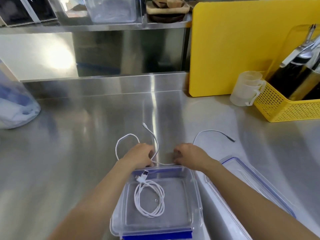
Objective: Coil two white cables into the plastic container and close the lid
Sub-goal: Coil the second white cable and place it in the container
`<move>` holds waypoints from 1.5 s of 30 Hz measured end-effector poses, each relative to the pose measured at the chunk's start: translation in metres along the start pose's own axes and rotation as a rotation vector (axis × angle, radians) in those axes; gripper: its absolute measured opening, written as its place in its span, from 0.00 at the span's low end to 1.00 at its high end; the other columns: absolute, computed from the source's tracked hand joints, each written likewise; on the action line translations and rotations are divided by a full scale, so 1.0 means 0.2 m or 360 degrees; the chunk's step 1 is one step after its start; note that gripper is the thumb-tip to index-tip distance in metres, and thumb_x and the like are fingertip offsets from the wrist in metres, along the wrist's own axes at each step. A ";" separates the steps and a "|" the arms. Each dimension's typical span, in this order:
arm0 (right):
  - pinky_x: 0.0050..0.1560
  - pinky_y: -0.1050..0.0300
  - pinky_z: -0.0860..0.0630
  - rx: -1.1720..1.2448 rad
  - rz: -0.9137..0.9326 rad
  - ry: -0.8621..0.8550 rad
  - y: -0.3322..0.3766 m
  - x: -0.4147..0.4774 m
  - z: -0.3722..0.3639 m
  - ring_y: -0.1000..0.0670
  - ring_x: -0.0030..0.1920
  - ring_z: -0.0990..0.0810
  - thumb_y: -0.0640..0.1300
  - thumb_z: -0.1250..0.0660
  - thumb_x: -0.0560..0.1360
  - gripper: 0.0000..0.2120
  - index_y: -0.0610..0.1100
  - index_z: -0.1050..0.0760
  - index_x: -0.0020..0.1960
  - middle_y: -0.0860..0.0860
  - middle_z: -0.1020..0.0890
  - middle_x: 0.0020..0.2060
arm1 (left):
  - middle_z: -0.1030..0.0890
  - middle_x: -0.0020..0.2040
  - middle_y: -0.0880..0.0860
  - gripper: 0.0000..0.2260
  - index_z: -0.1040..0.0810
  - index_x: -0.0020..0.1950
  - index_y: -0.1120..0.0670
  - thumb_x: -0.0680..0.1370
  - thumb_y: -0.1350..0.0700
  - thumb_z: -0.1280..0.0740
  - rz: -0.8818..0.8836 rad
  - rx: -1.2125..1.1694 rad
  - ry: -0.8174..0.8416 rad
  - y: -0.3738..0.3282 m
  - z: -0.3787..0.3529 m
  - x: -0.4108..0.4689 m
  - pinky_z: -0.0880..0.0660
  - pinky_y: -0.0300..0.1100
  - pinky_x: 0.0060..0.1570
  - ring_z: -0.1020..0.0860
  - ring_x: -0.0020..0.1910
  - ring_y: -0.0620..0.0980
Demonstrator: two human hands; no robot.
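Stainless-steel counter (78, 153): a person's left hand (140, 155) and right hand (188, 157) pinch a loose white cable (127, 135) beyond the clear plastic container (194, 196), which holds a coiled white cable (149, 199); blue-trimmed clear lid (256, 184) lies right.

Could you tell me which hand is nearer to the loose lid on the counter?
Right. The right hand is just left of the lid; the left hand is farther left, beyond the container.

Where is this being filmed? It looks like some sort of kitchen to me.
Most likely a commercial kitchen prep area. The stainless steel counter, the yellow cutting board leaning at the back and the yellow basket holding dark bottles with pour spouts all suggest it.
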State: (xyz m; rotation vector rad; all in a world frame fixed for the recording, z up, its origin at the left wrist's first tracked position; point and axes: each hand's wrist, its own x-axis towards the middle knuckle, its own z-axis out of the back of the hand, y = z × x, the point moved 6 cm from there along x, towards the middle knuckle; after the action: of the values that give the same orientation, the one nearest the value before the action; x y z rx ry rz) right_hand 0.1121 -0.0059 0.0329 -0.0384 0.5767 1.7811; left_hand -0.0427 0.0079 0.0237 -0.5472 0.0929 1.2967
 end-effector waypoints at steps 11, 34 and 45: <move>0.52 0.52 0.28 -0.0086 0.0225 0.0193 -0.02 0.10 -0.03 0.42 0.50 0.22 0.42 0.34 0.71 0.06 0.43 0.22 0.46 0.43 0.18 0.48 | 0.21 0.48 0.52 0.05 0.24 0.45 0.52 0.74 0.52 0.32 -0.0165 0.0089 -0.0055 0.03 -0.03 0.10 0.40 0.45 0.49 0.29 0.55 0.53; 0.55 0.47 0.37 -0.0271 0.0260 -0.1217 0.06 -0.18 0.66 0.39 0.56 0.26 0.41 0.30 0.70 0.19 0.41 0.26 0.60 0.40 0.22 0.56 | 0.33 0.27 0.51 0.20 0.38 0.30 0.54 0.79 0.47 0.41 -0.0199 -0.0382 -0.0650 -0.07 0.48 -0.07 0.37 0.46 0.33 0.33 0.31 0.55; 0.46 0.52 0.34 -0.0568 0.0643 -0.1735 0.43 -0.28 0.69 0.43 0.46 0.22 0.48 0.29 0.69 0.14 0.42 0.23 0.51 0.44 0.18 0.45 | 0.20 0.50 0.58 0.08 0.26 0.49 0.57 0.79 0.56 0.44 -0.0453 -0.0049 -0.0966 -0.37 0.65 -0.19 0.34 0.46 0.39 0.24 0.49 0.61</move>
State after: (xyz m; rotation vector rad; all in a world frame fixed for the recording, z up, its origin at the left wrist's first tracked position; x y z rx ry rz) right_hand 0.0873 -0.0155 0.2013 0.8017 -0.5536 1.9430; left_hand -0.0151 0.0188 0.1741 -0.1651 -0.4928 1.1365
